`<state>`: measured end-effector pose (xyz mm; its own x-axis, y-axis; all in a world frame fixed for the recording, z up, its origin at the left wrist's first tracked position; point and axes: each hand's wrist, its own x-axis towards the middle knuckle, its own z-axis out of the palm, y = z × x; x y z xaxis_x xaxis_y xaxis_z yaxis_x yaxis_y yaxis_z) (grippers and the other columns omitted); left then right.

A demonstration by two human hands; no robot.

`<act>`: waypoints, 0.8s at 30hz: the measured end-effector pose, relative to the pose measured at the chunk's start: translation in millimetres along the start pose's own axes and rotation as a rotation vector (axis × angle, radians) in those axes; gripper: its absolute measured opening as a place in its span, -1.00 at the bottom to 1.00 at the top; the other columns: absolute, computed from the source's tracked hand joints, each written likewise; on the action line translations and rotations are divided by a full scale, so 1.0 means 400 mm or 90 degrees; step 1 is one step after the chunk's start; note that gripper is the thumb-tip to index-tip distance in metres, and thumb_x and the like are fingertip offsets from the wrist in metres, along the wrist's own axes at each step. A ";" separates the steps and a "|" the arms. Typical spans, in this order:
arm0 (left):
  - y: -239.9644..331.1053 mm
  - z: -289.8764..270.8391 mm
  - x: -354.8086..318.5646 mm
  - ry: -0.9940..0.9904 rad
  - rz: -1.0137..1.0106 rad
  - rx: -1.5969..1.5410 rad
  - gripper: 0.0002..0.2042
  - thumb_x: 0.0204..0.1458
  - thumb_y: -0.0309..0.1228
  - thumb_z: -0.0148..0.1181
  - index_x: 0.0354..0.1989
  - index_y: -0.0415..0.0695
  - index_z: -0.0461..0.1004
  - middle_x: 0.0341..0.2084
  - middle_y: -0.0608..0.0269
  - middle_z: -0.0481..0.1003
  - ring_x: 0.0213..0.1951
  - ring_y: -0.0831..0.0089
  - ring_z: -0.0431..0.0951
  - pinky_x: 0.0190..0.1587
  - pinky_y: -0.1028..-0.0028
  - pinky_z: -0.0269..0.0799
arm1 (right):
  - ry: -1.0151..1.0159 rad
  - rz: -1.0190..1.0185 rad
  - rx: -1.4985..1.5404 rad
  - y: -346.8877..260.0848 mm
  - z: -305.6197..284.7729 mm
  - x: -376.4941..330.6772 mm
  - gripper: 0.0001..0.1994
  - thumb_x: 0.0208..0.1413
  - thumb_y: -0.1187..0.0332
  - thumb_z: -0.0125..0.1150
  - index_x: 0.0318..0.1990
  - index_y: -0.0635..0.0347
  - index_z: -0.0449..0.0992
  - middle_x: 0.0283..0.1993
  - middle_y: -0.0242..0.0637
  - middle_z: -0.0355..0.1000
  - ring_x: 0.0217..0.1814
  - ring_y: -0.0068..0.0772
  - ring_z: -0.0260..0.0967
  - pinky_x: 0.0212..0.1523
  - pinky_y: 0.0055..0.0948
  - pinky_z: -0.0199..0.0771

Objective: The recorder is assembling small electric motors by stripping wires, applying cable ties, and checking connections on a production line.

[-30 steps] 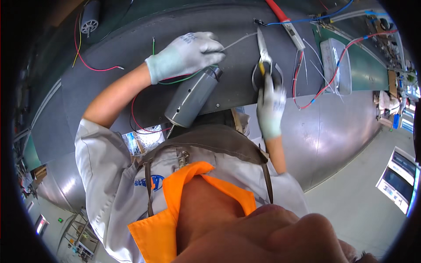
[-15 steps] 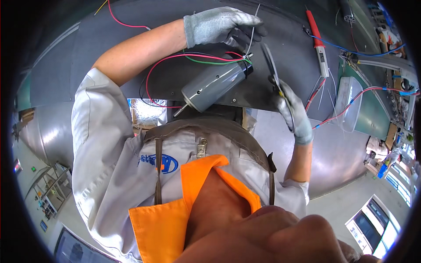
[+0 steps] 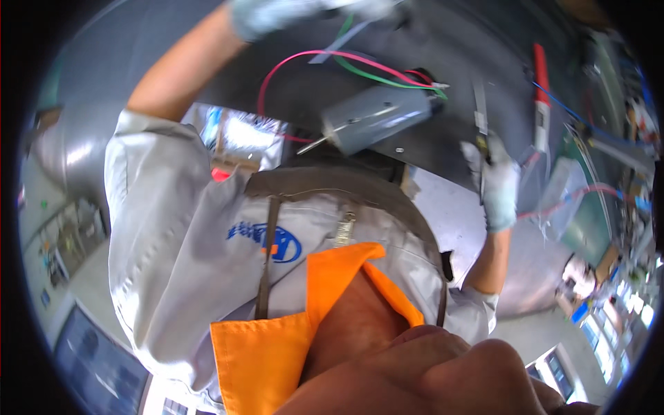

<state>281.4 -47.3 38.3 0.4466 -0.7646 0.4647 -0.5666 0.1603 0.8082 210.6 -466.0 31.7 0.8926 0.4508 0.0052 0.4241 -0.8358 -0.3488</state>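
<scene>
A grey cylindrical electric motor (image 3: 379,119) lies on the dark bench, its shaft toward me and to the left. Red and green wires (image 3: 353,61) loop from its far end. My left hand (image 3: 304,12), in a grey-white glove, is beyond the motor and partly cut off by the picture's upper edge. Its fingers are smeared by motion. Just below that hand shows a thin pale strip (image 3: 337,44), blurred; whether the hand touches it I cannot tell. To the right of the motor, my gloved right hand (image 3: 501,181) is closed around a slim metal tool (image 3: 480,111) pointing away from me.
A red and white pen-shaped tool (image 3: 541,104) lies at the right of the bench. Beside it are blue and red wires and a clear plastic piece (image 3: 561,185). Below the bench edge, an open box (image 3: 245,135) holds shiny pale material.
My left hand has moved away from the motor's far end, up and left. My right hand has drawn off to the right with its tool. The whole view has shifted.
</scene>
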 end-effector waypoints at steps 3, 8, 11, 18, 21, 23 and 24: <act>0.214 0.014 -0.072 -0.278 0.192 0.215 -0.75 0.14 -0.38 0.33 -0.09 -0.29 0.60 -0.15 -0.08 0.59 -0.08 0.02 0.60 0.06 0.27 0.48 | -0.035 0.053 -0.199 0.048 -0.016 -0.004 -0.53 0.11 0.34 0.33 0.18 0.24 0.45 -0.10 0.08 0.53 -0.06 0.09 0.50 -0.07 -0.12 0.47; 0.204 0.210 -0.114 0.115 -0.371 0.494 -0.20 0.00 0.16 0.27 0.27 -0.22 0.32 0.20 -0.10 0.34 0.18 -0.07 0.39 0.24 0.10 0.32 | -0.399 0.339 0.600 -0.041 0.021 0.021 -0.52 0.33 0.10 0.19 0.09 0.45 0.49 -0.26 -0.23 0.58 -0.25 -0.45 0.52 -0.19 -0.54 0.51; 0.090 0.332 -0.024 0.149 -0.219 0.554 -0.17 0.08 0.36 -0.05 0.23 -0.19 0.35 0.16 -0.11 0.36 0.19 -0.12 0.37 0.22 -0.03 0.28 | -0.533 0.239 0.766 -0.108 0.127 0.023 -0.41 0.34 -0.09 0.08 0.06 0.42 0.43 -0.21 -0.09 0.61 -0.34 -0.48 0.55 -0.41 -0.52 0.53; -0.159 0.226 0.207 0.562 -0.341 0.628 -0.56 0.02 -0.13 0.26 0.02 -0.10 0.49 -0.02 -0.02 0.46 -0.09 0.04 0.51 -0.05 0.10 0.48 | -0.206 0.131 0.864 -0.036 0.122 0.380 -0.57 0.33 0.13 0.18 0.07 0.39 0.49 -0.13 -0.22 0.56 -0.19 -0.52 0.53 -0.20 -0.49 0.56; -0.295 -0.006 0.210 0.612 -0.426 0.308 -0.66 0.12 -0.17 0.22 -0.05 -0.12 0.50 -0.14 0.08 0.50 -0.23 0.20 0.54 -0.14 0.22 0.51 | 0.068 0.128 0.793 -0.078 0.113 0.505 -0.56 0.27 0.17 0.27 0.12 0.36 0.49 -0.10 -0.25 0.55 -0.17 -0.49 0.53 -0.13 -0.47 0.54; -0.277 -0.128 0.070 0.555 -0.426 -0.228 -0.72 0.20 -0.20 0.16 -0.08 -0.13 0.48 -0.23 0.16 0.52 -0.32 0.36 0.53 -0.17 0.34 0.50 | 0.142 -0.009 0.536 -0.113 0.060 0.435 -0.55 0.21 0.25 0.31 0.16 0.34 0.48 -0.01 -0.31 0.58 0.03 -0.47 0.49 0.12 -0.48 0.43; -0.242 -0.124 0.073 0.537 -0.398 -0.209 -0.76 0.22 -0.26 0.13 -0.07 -0.14 0.47 -0.25 0.23 0.51 -0.31 0.44 0.51 -0.18 0.39 0.48 | 0.160 -0.033 0.356 -0.048 0.028 0.381 -0.57 0.21 0.26 0.31 0.15 0.34 0.50 0.02 -0.26 0.57 0.06 -0.47 0.47 0.12 -0.49 0.43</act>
<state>383.6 -54.3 -8.4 0.9911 -0.1170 -0.0630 0.0799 0.1465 0.9860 336.9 -377.8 28.8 0.9103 0.3423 0.2326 0.3846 -0.4925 -0.7807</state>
